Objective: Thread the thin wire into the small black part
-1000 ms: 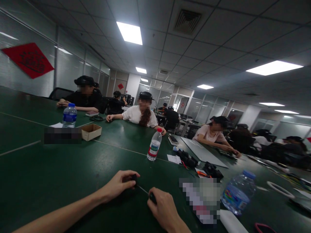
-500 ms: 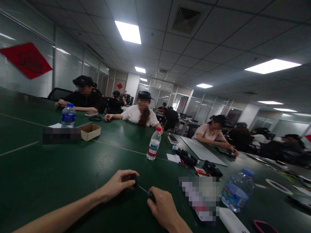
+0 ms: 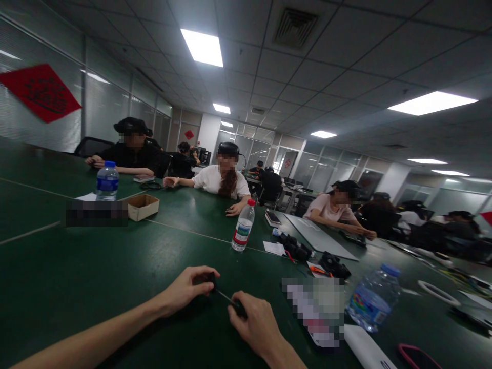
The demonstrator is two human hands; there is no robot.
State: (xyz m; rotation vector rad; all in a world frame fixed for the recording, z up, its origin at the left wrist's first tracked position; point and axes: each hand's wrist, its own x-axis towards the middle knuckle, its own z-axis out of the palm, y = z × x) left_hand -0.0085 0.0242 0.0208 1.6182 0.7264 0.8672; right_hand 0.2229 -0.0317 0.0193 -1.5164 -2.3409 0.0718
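My left hand is closed, pinching a small dark object between thumb and fingers. The fingers cover most of that object, so its kind does not show. In my right hand is a screwdriver with a dark handle. Its thin metal shaft points left, and the tip reaches the dark object. Both hands are just above the green table, in the lower middle of the head view. A small water bottle with a red cap stands beyond them.
To the right are a big blue-capped bottle, a white box, an orange-handled tool and black gear. An open cardboard box and another bottle stand left. Several people sit around the table.
My right hand has turned slightly and the screwdriver handle has shifted with it. The left hand stays nearly still. Across the table, a person's hand has come into sight beside the red-capped bottle.
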